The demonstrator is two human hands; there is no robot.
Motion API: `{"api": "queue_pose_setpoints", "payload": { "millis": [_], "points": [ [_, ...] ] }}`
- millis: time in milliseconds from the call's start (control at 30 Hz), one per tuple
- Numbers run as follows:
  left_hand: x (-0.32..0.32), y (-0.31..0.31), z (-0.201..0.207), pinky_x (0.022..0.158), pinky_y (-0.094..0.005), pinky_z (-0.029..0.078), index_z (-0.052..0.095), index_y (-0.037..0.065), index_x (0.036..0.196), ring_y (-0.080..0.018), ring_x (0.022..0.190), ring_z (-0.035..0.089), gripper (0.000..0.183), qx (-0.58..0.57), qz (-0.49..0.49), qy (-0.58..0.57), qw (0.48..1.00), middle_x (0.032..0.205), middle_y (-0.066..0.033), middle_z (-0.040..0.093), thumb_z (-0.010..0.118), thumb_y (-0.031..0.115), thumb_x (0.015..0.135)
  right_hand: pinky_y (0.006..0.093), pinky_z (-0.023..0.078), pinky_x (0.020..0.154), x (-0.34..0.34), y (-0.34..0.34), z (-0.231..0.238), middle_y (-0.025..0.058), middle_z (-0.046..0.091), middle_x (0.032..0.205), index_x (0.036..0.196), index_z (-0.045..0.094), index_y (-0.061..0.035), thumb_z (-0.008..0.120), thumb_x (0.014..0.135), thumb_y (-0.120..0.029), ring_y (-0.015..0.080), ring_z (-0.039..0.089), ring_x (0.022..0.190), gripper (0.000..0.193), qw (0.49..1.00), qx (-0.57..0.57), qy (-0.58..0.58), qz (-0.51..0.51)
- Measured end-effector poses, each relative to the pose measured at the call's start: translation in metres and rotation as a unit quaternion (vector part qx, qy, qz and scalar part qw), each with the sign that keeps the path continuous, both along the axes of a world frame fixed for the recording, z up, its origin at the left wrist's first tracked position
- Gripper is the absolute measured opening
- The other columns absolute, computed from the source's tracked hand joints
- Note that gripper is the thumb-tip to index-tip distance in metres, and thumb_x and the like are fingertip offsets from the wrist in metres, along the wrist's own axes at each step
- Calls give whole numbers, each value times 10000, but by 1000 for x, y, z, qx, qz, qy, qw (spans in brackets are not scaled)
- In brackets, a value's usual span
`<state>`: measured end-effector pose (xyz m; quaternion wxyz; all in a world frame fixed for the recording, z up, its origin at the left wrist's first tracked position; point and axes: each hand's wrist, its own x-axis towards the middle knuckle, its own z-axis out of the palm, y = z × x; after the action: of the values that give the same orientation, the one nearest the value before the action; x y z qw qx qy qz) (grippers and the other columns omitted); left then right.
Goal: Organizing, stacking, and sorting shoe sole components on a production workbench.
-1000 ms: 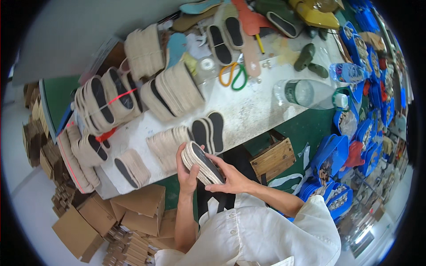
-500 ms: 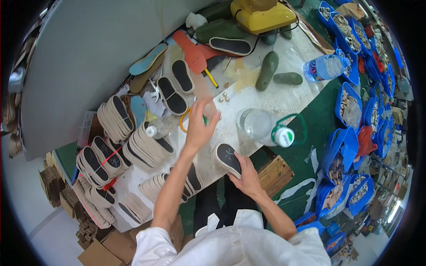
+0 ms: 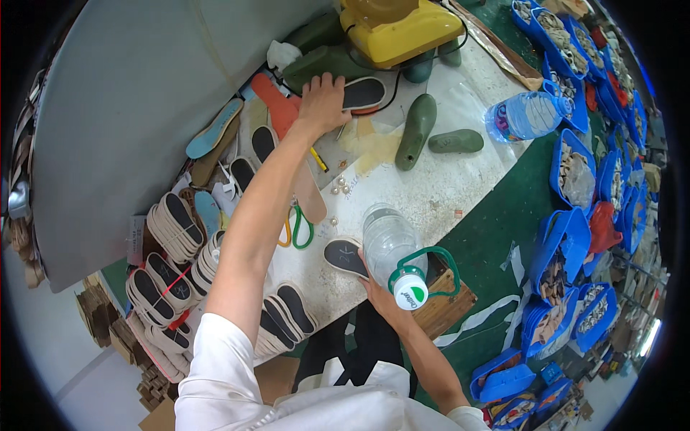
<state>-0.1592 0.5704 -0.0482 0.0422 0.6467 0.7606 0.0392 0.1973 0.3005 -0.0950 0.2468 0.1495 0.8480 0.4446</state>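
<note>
My left hand [image 3: 323, 105] reaches to the far side of the table, fingers apart and bent downward. It lies over the left end of a black-topped shoe sole [image 3: 365, 93], beside a red sole-shaped piece [image 3: 272, 97]; its fingertips are close to a dark green shoe last [image 3: 327, 66]. Near the front edge, my right hand [image 3: 388, 300] holds another sole [image 3: 343, 256], black with a pale rim and a chalk mark. A clear bottle [image 3: 392, 233] with a green handle hides part of that grip. A tan insole [image 3: 309, 192] lies beside scissors [image 3: 302, 228] with green and orange handles.
Bundled soles [image 3: 175, 226] crowd the table's left side; more soles [image 3: 287, 316] stand near the front edge. At the back is a yellow machine [image 3: 399, 36] with a black cord. Green lasts [image 3: 417, 129], a water bottle [image 3: 523, 116] and blue bins [image 3: 550, 244] are to the right.
My left hand has moved from beside the scissors to the far sole. The tan insole, blurred before, now lies still and the scissors are uncovered. My right hand keeps its sole; the view has shifted.
</note>
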Motion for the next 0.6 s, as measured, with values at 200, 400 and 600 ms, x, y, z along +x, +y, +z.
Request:
{"api": "queue_pose_setpoints", "payload": {
  "millis": [200, 400, 600],
  "points": [
    [-15, -48, 14, 928, -495, 527, 625, -2, 1276, -363, 1120, 622, 603, 39, 11, -196, 980, 1200, -204, 584, 767, 324, 789, 477, 338, 1189, -14, 0, 15, 95, 370, 1638, 1661, 183, -112, 624, 983, -486, 334, 413, 1468, 891, 993, -111, 6, -28],
    [9, -170, 51, 821, -391, 544, 535, -31, 1371, -226, 932, 625, 757, 89, 194, -853, 476, 1116, -91, 603, 596, 583, 931, 556, 371, 1114, -29, 16, 43, 227, 539, 1431, 1612, 309, -228, 769, 876, -281, 465, 497, 1321, 869, 698, -496, 479, -194],
    [58, -272, 40, 810, -367, 500, 526, -31, 1361, -212, 950, 599, 817, 143, 153, -941, 265, 1164, -95, 598, 558, 654, 918, 547, 331, 1122, -30, 5, 89, 229, 455, 1465, 1531, 459, -163, 802, 859, -225, 453, 412, 1346, 756, 628, -559, 460, -286]
  ]
}}
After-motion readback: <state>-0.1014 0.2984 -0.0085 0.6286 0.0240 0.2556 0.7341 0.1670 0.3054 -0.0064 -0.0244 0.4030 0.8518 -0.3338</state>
